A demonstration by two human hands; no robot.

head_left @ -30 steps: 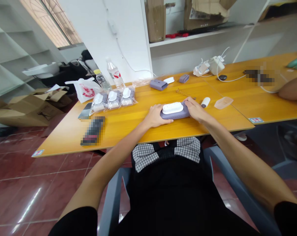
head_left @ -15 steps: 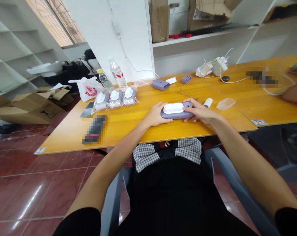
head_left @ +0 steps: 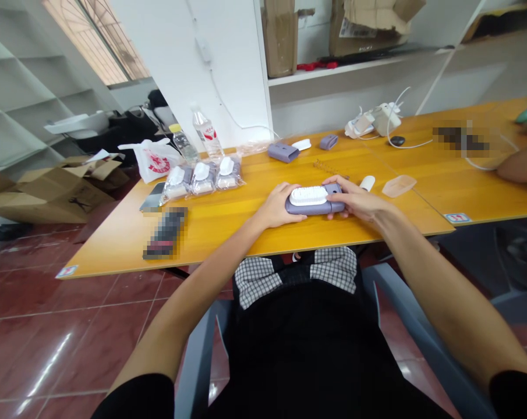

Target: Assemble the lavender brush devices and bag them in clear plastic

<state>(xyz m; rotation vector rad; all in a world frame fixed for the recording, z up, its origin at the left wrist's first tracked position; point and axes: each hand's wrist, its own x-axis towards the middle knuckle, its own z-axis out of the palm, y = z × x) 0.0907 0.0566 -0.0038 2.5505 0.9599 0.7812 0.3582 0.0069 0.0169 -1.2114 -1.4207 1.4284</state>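
Observation:
Just above the table, both of my hands hold a scrub brush (head_left: 309, 196) with a purple-grey body and white bristles facing up. My left hand (head_left: 281, 208) wraps round its left end, thumb along the near side. At the other end, my right hand (head_left: 354, 201) grips the purple-grey end piece (head_left: 334, 191), its thumb near the bristles. A seam shows between that piece and the body. Beside my right hand lie a small white part (head_left: 367, 183) and a translucent shallow tray (head_left: 398, 185). Behind the brush are thin coiled pieces (head_left: 326, 169).
Several bagged brushes (head_left: 202, 177), a plastic bag (head_left: 154, 160) and two bottles (head_left: 208, 135) stand back left. Purple-grey casings (head_left: 283, 152) lie at the back. Chargers with cables (head_left: 372, 121) are farther right. A blurred dark object (head_left: 166, 233) lies front left; another person's arm (head_left: 520, 166) rests at right.
The view has shifted slightly. The brush has tilted a little in my hands, and the seam by its right end piece shows more clearly. Both hands keep their hold.

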